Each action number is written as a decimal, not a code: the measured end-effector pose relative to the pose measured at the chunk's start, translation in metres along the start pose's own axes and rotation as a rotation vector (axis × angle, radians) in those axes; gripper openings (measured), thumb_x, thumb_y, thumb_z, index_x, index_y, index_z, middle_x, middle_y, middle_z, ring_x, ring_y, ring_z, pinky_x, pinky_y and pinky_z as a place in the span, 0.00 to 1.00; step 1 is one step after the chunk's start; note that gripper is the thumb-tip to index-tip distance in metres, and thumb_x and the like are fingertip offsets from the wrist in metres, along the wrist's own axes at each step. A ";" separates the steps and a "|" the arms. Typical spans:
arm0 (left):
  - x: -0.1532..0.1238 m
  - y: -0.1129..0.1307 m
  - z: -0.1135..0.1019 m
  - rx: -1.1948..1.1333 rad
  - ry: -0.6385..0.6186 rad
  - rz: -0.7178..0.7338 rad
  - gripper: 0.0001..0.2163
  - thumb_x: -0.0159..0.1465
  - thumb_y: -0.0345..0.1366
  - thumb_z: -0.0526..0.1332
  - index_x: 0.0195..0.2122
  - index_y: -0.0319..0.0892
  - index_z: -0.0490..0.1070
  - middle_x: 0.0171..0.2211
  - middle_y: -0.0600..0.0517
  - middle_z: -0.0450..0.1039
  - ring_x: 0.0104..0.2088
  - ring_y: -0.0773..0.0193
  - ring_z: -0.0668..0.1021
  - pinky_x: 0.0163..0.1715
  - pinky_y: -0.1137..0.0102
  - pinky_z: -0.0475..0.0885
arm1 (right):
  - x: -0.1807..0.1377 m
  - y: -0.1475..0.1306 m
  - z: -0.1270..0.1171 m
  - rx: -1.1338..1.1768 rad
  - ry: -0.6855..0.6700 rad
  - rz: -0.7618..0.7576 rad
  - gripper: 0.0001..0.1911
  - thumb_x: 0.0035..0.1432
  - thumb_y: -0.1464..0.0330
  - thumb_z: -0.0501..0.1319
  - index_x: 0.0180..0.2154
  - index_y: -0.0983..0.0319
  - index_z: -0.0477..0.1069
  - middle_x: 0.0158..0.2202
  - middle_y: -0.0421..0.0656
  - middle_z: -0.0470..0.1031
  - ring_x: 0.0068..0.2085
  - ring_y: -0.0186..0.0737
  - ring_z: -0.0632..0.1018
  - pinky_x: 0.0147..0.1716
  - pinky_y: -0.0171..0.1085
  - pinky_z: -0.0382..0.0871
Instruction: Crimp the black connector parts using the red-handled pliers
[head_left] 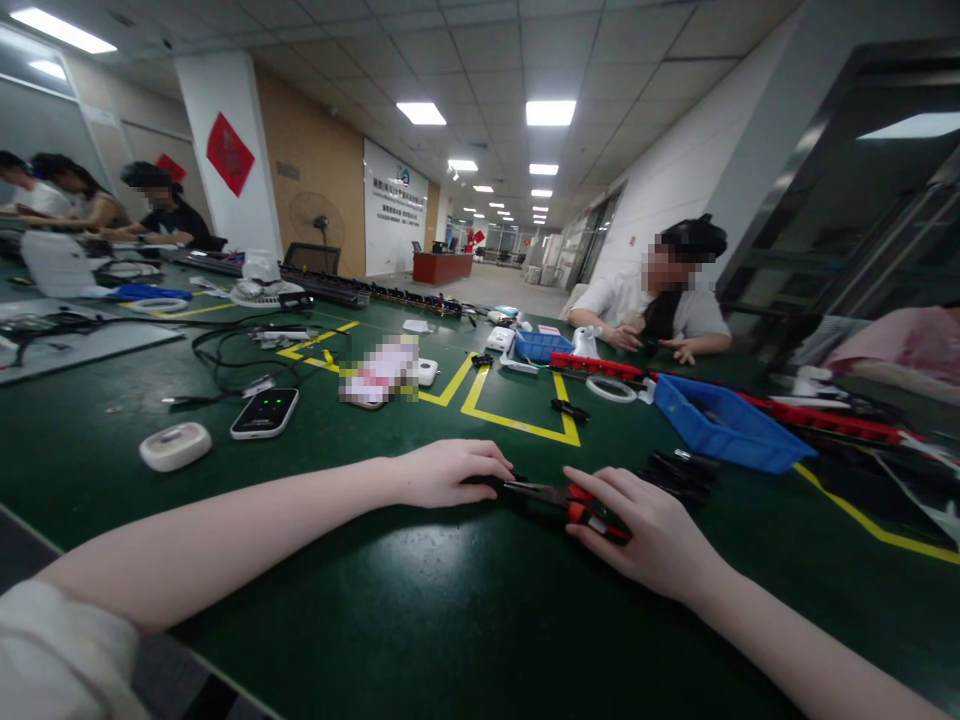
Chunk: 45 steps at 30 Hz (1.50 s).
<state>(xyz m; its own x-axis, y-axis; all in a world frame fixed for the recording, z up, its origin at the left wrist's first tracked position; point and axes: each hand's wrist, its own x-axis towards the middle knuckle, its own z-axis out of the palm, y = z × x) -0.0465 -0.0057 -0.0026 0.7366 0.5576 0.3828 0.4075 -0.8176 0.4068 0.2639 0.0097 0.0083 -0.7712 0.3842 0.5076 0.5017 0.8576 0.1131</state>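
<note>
Red-handled needle-nose pliers (pixel 577 503) are in my right hand (pixel 645 520), whose fingers rest around the handles. The plier tips point left, toward the fingertips of my left hand (pixel 454 470). Thumb and fingers of that hand pinch a small black piece (pixel 517 479), mostly hidden and too dark to name. The tips of the pliers meet or overlap this piece; I cannot tell whether they grip it. Just beyond my right hand lie several black parts (pixel 679 472) in a loose pile.
A blue bin (pixel 724 455) stands at the right, with a smaller blue bin (pixel 536 346) farther back. A black piece (pixel 570 410) lies by the yellow tape. On the left are a phone (pixel 381 370), a white device (pixel 265 413) and cables. A person (pixel 660 300) sits opposite.
</note>
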 end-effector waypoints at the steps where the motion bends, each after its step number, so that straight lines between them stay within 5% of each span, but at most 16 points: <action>1: 0.000 0.000 0.000 0.003 0.006 0.000 0.13 0.68 0.29 0.61 0.53 0.42 0.73 0.54 0.44 0.73 0.54 0.56 0.77 0.55 0.64 0.72 | 0.000 0.000 0.001 0.002 0.002 0.003 0.24 0.62 0.60 0.62 0.57 0.61 0.69 0.41 0.48 0.78 0.36 0.44 0.80 0.34 0.41 0.77; 26: -0.002 0.001 -0.001 0.054 -0.037 -0.043 0.15 0.71 0.32 0.58 0.58 0.44 0.69 0.56 0.46 0.74 0.56 0.57 0.77 0.56 0.66 0.71 | -0.001 0.000 0.002 -0.045 0.023 -0.016 0.21 0.62 0.60 0.61 0.54 0.63 0.71 0.41 0.50 0.78 0.37 0.45 0.79 0.35 0.43 0.76; 45: -0.001 0.000 0.002 0.204 0.046 0.016 0.19 0.67 0.32 0.62 0.59 0.41 0.66 0.52 0.43 0.73 0.51 0.55 0.77 0.50 0.64 0.72 | 0.000 -0.001 0.002 -0.050 0.037 -0.046 0.20 0.62 0.61 0.62 0.53 0.64 0.71 0.40 0.50 0.78 0.36 0.44 0.79 0.34 0.40 0.75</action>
<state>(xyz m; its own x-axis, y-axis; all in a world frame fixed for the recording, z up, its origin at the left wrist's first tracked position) -0.0462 -0.0067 -0.0047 0.7206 0.5463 0.4270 0.5003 -0.8360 0.2253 0.2630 0.0097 0.0062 -0.7791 0.3311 0.5324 0.4860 0.8554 0.1793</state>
